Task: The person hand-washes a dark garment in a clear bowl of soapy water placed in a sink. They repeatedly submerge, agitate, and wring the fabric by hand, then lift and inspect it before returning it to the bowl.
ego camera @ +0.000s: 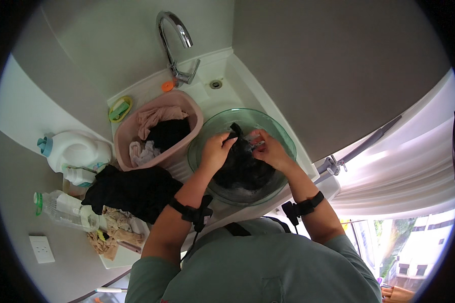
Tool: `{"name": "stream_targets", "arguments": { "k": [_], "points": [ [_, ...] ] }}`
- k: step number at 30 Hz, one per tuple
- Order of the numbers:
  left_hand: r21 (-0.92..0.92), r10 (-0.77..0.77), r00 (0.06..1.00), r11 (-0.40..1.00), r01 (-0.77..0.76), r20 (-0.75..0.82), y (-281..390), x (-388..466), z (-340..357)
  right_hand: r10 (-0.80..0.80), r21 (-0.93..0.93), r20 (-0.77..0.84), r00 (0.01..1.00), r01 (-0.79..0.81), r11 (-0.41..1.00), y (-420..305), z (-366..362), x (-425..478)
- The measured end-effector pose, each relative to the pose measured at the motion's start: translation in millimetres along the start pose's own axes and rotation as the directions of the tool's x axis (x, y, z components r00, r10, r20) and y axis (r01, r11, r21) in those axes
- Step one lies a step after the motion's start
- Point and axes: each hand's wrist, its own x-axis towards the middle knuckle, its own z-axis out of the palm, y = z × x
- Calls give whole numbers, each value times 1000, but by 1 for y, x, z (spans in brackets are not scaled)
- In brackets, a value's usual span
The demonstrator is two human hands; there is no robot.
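Note:
A black wet garment (244, 172) lies bunched in a translucent green basin (288, 132) with sudsy water. Pinched between the thumb and fingers of my left hand (216, 151) is a raised fold of this garment. My right hand (273, 151) is over the basin, just right of that fold, its fingers curled and wet with suds. Whether those fingers grip any cloth is hard to see. Left of the basin, a pink tub (195, 113) holds pink, black and whitish clothes (168, 132).
Behind stands a chrome faucet (174, 38), above the sink drain (215, 84). A soap dish (120, 109) sits at the sink's left corner. Further left are a white detergent jug (79, 151), a clear plastic bottle (66, 210), another black garment (136, 189) and beige cloths (119, 227).

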Motion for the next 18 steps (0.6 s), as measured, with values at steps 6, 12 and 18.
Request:
{"name": "stream_targets", "arguments": {
  "k": [6,12,18],
  "points": [
    [-39,42,979,999,-35,201,56,34,-28,-135,58,-10,991,136,989,-37,11,9],
    [-110,227,930,973,-203,290,73,26,-31,-24,-232,29,999,30,972,-38,-19,15],
    [69,-13,860,997,-26,509,-3,-13,-3,-42,263,107,993,13,965,-78,-43,-25]
  ]
}}
